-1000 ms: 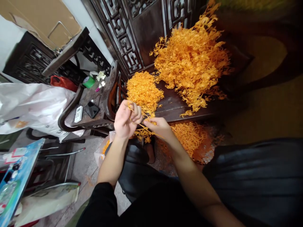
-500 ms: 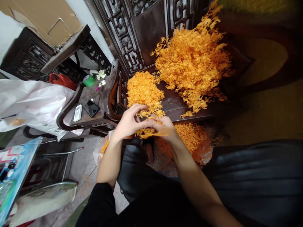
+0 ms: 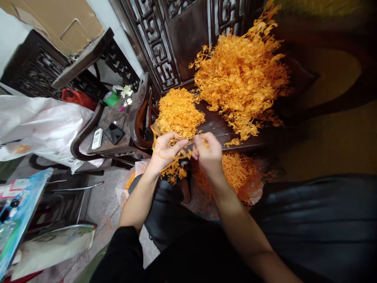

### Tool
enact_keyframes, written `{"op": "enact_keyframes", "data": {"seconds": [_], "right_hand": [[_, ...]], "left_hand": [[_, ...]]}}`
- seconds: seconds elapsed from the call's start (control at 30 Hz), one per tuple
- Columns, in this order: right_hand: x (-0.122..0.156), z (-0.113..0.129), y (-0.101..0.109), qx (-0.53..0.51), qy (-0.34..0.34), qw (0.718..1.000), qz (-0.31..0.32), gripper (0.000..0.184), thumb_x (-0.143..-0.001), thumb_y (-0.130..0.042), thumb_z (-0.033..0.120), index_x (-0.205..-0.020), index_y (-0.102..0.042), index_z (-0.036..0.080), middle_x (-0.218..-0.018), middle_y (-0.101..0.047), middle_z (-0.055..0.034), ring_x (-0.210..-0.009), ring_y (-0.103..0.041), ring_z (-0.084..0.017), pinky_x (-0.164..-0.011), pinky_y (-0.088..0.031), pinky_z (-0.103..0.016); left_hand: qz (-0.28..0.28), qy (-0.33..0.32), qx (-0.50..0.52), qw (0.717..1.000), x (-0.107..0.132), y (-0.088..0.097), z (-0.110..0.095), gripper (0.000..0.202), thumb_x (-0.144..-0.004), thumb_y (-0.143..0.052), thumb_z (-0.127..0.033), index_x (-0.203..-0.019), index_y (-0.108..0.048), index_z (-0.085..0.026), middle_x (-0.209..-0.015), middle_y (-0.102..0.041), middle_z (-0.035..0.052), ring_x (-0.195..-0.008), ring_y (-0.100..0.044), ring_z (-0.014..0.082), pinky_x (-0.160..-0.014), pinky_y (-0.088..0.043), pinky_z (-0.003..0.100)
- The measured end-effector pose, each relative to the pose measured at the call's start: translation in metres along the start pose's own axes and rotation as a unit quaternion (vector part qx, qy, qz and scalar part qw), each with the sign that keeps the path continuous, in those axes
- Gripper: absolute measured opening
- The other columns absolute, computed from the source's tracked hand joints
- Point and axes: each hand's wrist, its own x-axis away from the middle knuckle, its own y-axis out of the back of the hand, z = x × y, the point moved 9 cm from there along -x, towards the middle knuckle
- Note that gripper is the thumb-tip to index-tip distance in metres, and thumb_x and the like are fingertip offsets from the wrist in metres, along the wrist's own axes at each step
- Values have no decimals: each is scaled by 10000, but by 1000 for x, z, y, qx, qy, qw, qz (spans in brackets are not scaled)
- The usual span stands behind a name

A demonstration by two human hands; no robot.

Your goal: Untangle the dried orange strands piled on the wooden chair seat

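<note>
The left hand [image 3: 169,150] has thumb and fingers pinched narrow on thin orange strands [image 3: 153,144], which loop out past its left side, and an orange sprig [image 3: 174,172] hangs just below it. Close beside it, the right hand [image 3: 209,154] is curled tight, a bit of orange [image 3: 205,144] among its fingers; what else it grips I cannot tell. Beyond them, a small orange pile [image 3: 180,112] sits on the left of the dark bench [image 3: 214,126], with a larger orange heap [image 3: 241,78] to its right. Orange stems [image 3: 237,169] lie on the floor near the bench.
</note>
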Motion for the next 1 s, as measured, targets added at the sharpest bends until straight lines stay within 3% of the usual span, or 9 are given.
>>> {"op": "enact_keyframes", "data": {"seconds": [0.13,0.2,0.3,0.4,0.53,0.63,0.73,0.87,1.0], "right_hand": [[-13,18,38,-51,46,993,-94,410,-865,-757,582,-876,-564,221,-762,-598,22,-538,-517,-86,-427,-390,-209],[-13,21,29,-11,33,999,-27,368,-877,-762,538,-972,-667,195,-898,-669,-29,-587,-569,-94,-453,-432,-230],[0,10,0,10,-32,996,79,414,-908,-730,541,-1120,-723,186,-681,-569,29,-481,-442,-79,-426,-344,-237],[9,-5,-19,7,-85,991,106,447,-867,-760,592,-1048,-713,185,-571,-478,63,-466,-390,-76,-437,-300,-236],[-6,10,16,-37,-9,998,-49,426,-861,-749,613,-872,-587,218,-546,-427,89,-433,-364,-65,-398,-268,-206],[-15,23,42,-58,30,992,-110,428,-850,-757,592,-874,-547,219,-794,-627,17,-503,-507,-65,-382,-323,-183],[-15,23,28,-23,12,999,-23,368,-879,-748,525,-1015,-623,207,-1025,-705,-54,-610,-614,-89,-429,-428,-201],[-1,9,1,-35,-50,997,49,524,-882,-741,574,-1242,-665,201,-747,-588,30,-497,-476,-72,-372,-298,-203],[0,-1,-16,-50,-100,988,108,484,-833,-777,627,-992,-660,185,-533,-448,87,-419,-352,-58,-375,-251,-199]], "left_hand": [[-1,16,-17,1000,5,8,-1,401,-716,-896,-469,-829,-697,-140,-735,-704,25,-603,-606,123,-568,-471,238],[51,-10,-76,996,6,1,-6,359,-795,-836,-470,-853,-713,-137,-772,-708,30,-671,-612,139,-633,-477,251],[94,-70,-187,975,7,-12,-16,339,-928,-697,-473,-836,-702,-146,-786,-693,19,-732,-595,148,-705,-453,259],[99,-91,-240,961,8,-21,-21,422,-988,-602,-510,-772,-672,-154,-721,-662,5,-689,-568,139,-681,-425,256],[137,-80,-248,956,12,-28,-20,455,-995,-580,-534,-774,-705,-157,-639,-638,-3,-617,-555,130,-638,-404,254],[139,-51,-211,966,13,-23,-16,455,-980,-597,-558,-804,-730,-160,-607,-613,-11,-601,-554,129,-624,-400,250],[162,-46,-203,964,13,-25,-14,454,-980,-597,-560,-835,-748,-157,-627,-625,-7,-617,-562,129,-640,-410,250],[187,-43,-187,964,12,-32,-14,421,-975,-621,-532,-848,-757,-154,-651,-639,-4,-630,-564,125,-640,-409,247],[194,-37,-146,969,16,-33,-15,386,-959,-667,-495,-799,-756,-155,-610,-615,-15,-589,-539,107,-604,-392,239]]}}
